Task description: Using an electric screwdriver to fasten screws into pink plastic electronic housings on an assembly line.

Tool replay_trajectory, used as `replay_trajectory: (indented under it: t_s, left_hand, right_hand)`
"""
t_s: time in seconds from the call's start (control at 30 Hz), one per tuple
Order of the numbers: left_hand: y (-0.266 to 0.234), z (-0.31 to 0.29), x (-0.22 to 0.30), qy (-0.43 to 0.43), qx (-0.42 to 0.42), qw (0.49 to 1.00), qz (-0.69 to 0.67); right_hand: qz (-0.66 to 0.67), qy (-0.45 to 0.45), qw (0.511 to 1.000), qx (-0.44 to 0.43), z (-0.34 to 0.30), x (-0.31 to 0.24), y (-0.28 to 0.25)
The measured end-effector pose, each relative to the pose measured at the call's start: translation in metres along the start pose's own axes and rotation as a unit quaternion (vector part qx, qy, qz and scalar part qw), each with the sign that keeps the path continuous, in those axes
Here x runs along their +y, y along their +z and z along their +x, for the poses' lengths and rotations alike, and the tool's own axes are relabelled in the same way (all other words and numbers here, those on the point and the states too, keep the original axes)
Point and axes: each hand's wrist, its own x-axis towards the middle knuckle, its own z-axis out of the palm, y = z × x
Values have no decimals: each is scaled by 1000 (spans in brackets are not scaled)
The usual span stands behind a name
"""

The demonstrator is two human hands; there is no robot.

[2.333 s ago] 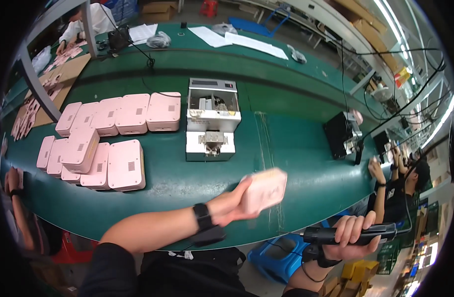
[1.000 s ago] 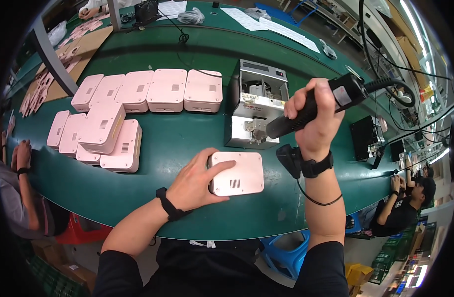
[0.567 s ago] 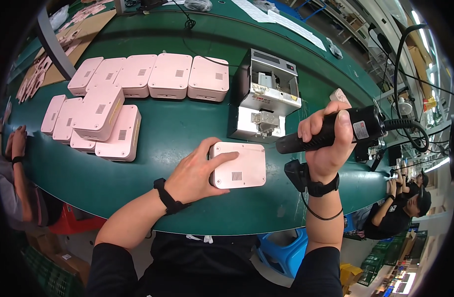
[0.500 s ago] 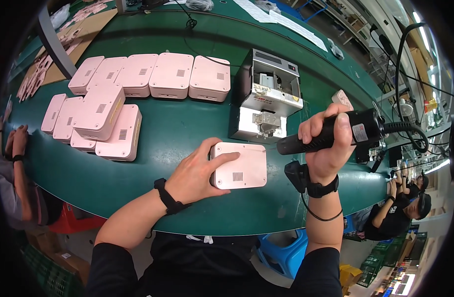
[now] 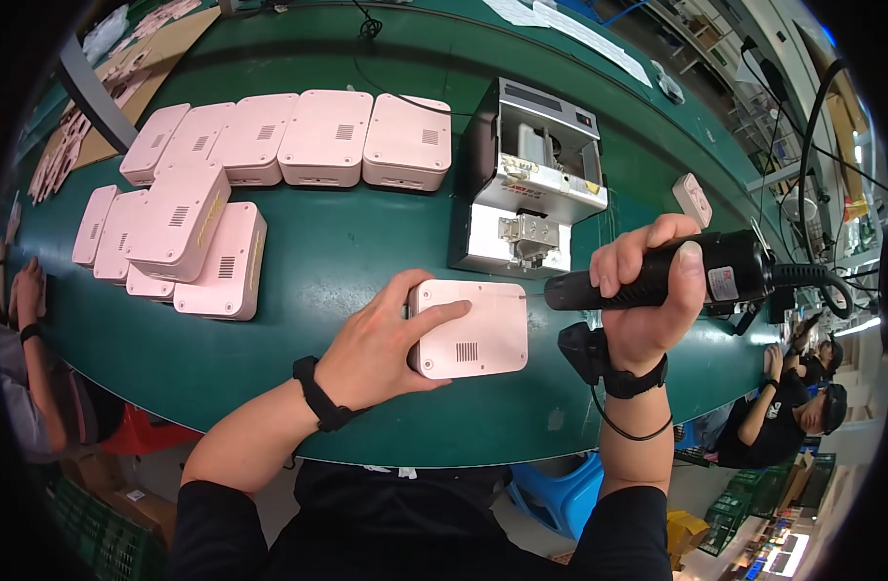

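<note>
A pale pink plastic box (image 5: 492, 329) with a slotted vent and screw holes near its corners lies flat on the green bench. My left hand (image 5: 376, 329) grips its left side, thumb stretched over the top face. In my right hand (image 5: 652, 290) is a black corded electric screwdriver (image 5: 720, 271), held almost level and pointing left. Its thin bit reaches the box's upper right corner; whether it sits in the screw hole there, I cannot tell. Beyond the box stands a silver and black screw feeder (image 5: 531, 165) with a metal block at its front.
Several similar pink boxes (image 5: 325, 140) stand in a row at the back left, with more stacked nearer (image 5: 221, 266). A small pink part (image 5: 692, 198) lies right of the feeder. Other people sit at the bench's left and right ends. A blue stool (image 5: 565, 494) is below the front edge.
The view has shifted slightly. My right hand and the screwdriver stay by the box's upper right corner, and my left hand keeps its grip on the box.
</note>
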Motion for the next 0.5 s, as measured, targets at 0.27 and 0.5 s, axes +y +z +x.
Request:
replay_trajectory:
  t_s: [0.27,0.5]
  left_hand:
    - [3,-1,-1,-4,0,1000,-9]
    - [2,-2,1,-2,1,1000,-4]
  right_hand:
    - [5,1,1000,-26,-1,6,-1]
    - [19,5,998,-59,1,6,-1]
